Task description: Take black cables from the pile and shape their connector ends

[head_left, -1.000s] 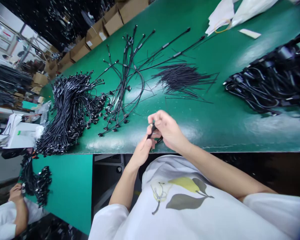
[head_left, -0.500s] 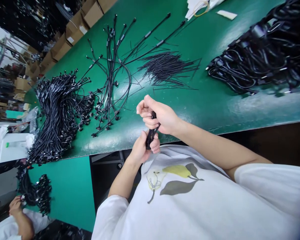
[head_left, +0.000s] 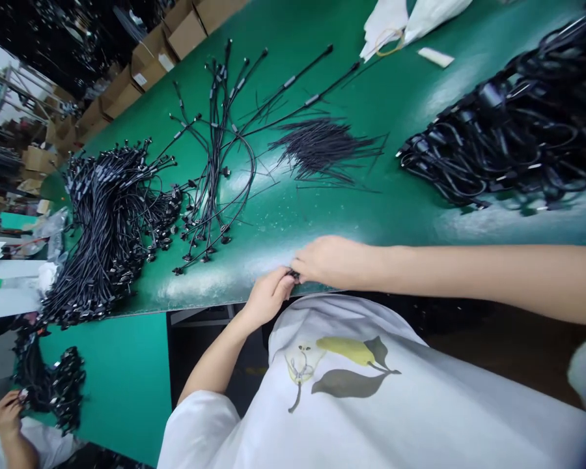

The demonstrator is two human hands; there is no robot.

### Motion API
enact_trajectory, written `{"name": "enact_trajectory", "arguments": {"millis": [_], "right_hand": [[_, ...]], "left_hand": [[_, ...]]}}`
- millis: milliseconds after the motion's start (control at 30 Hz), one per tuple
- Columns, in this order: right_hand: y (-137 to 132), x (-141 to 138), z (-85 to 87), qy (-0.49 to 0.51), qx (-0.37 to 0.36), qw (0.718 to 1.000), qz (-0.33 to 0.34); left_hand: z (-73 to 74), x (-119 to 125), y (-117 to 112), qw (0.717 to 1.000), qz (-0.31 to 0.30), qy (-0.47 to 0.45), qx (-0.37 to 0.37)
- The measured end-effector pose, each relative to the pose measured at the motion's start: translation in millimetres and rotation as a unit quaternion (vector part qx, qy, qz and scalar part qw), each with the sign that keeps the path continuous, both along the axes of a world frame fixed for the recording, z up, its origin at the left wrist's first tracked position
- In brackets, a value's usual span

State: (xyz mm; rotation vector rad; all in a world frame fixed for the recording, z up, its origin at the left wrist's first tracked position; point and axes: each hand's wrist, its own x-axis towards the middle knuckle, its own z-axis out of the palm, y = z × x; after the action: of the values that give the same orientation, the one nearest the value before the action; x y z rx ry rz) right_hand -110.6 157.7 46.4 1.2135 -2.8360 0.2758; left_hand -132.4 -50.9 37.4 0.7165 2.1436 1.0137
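Note:
My left hand (head_left: 268, 298) and my right hand (head_left: 334, 262) meet at the near edge of the green workbench (head_left: 351, 215). Between their fingertips is a short piece of black cable (head_left: 293, 275), mostly hidden by my fingers. Both hands are closed on it. A loose spread of thin black wires (head_left: 322, 150) and a fan of black cable harnesses (head_left: 219, 150) lie just beyond my hands, not touching them.
A large heap of black harnesses (head_left: 107, 228) lies at the left, and another heap (head_left: 498, 143) at the right. White bags (head_left: 385, 26) and cardboard boxes (head_left: 151, 71) stand farther off. At lower left, a co-worker's hand (head_left: 7, 413) works beside a cable pile (head_left: 53, 384).
My right arm has swung out to the right and straightened. My hands have dropped to the bench edge, and the black cable between them is now mostly covered.

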Motion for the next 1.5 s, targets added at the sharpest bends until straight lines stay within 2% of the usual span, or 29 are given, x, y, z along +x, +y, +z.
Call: {"name": "enact_trajectory", "arguments": {"millis": [133, 233, 333, 400, 467, 533, 600, 667, 700, 733, 800, 867, 933, 1033, 1100, 1167, 1233, 1267, 1333, 1400, 1433, 1500], "right_hand": [[0.0, 8.3, -6.9, 0.070, 0.040, 0.996, 0.025], [2.1, 7.6, -10.1, 0.033, 0.046, 0.998, 0.032], [2.3, 5.5, -13.0, 0.008, 0.043, 0.997, 0.063], [4.4, 4.7, -13.5, -0.028, 0.034, 0.997, 0.065], [14.0, 3.7, -12.9, -0.091, -0.007, 0.994, 0.051], [34.7, 1.4, -12.7, -0.130, -0.091, 0.987, -0.019], [63.6, -2.5, -15.5, -0.102, -0.156, 0.963, -0.195], [92.2, -7.1, -23.2, -0.050, -0.131, 0.908, -0.396], [103.7, -8.9, -28.7, -0.037, -0.091, 0.881, -0.463], [112.7, -10.1, -34.5, -0.036, -0.046, 0.865, -0.499], [123.0, -10.1, -44.5, -0.052, 0.013, 0.860, -0.507], [126.9, -6.9, -49.0, -0.059, 0.008, 0.866, -0.497], [127.4, -1.4, -47.8, -0.061, -0.049, 0.862, -0.501], [116.5, 7.8, -41.7, -0.147, -0.213, 0.840, -0.477], [95.8, 13.0, -38.8, -0.260, -0.353, 0.799, -0.413], [65.9, 16.6, -38.6, -0.345, -0.477, 0.735, -0.336], [34.9, 19.1, -40.1, -0.377, -0.553, 0.687, -0.284], [21.7, 20.0, -40.9, -0.386, -0.566, 0.677, -0.269], [2.8, 22.0, -41.8, -0.407, -0.545, 0.689, -0.251], [-7.0, 23.9, -41.5, -0.413, -0.487, 0.731, -0.241], [-9.7, 24.7, -40.9, -0.392, -0.454, 0.764, -0.237], [-12.8, 25.3, -38.5, -0.276, -0.373, 0.854, -0.236]], "left_hand": [[-3.6, 3.6, 3.8, 1.000, 0.002, -0.023, -0.001], [-6.7, 4.3, 8.0, 0.988, 0.023, -0.142, 0.061], [-9.8, 5.7, 11.6, 0.951, 0.051, -0.278, 0.127], [-13.4, 8.8, 12.0, 0.945, 0.059, -0.297, 0.126], [-18.0, 12.6, 10.3, 0.952, 0.060, -0.282, 0.103], [-21.4, 14.9, 7.6, 0.956, 0.087, -0.262, 0.095], [-21.6, 13.5, 6.3, 0.947, 0.157, -0.252, 0.121], [-18.5, 8.5, 8.7, 0.921, 0.237, -0.256, 0.174], [-16.2, 5.6, 11.4, 0.905, 0.266, -0.264, 0.203], [-13.8, 2.9, 14.9, 0.889, 0.283, -0.276, 0.230], [-9.3, 0.0, 22.8, 0.867, 0.291, -0.303, 0.267], [-5.9, 0.5, 29.5, 0.854, 0.290, -0.321, 0.288], [-4.1, 2.9, 33.8, 0.845, 0.292, -0.331, 0.303], [-3.1, 6.4, 37.9, 0.831, 0.302, -0.342, 0.319], [-3.1, 8.3, 40.5, 0.822, 0.301, -0.358, 0.324], [-4.2, 10.3, 42.8, 0.814, 0.293, -0.379, 0.328], [-6.5, 12.6, 43.3, 0.806, 0.287, -0.396, 0.334], [-8.1, 13.9, 42.5, 0.803, 0.285, -0.400, 0.337], [-11.9, 16.0, 38.9, 0.806, 0.285, -0.392, 0.340], [-16.1, 17.4, 33.5, 0.833, 0.278, -0.345, 0.332], [-18.3, 17.6, 30.7, 0.857, 0.272, -0.301, 0.317], [-22.8, 17.0, 26.0, 0.914, 0.255, -0.176, 0.261]]}}
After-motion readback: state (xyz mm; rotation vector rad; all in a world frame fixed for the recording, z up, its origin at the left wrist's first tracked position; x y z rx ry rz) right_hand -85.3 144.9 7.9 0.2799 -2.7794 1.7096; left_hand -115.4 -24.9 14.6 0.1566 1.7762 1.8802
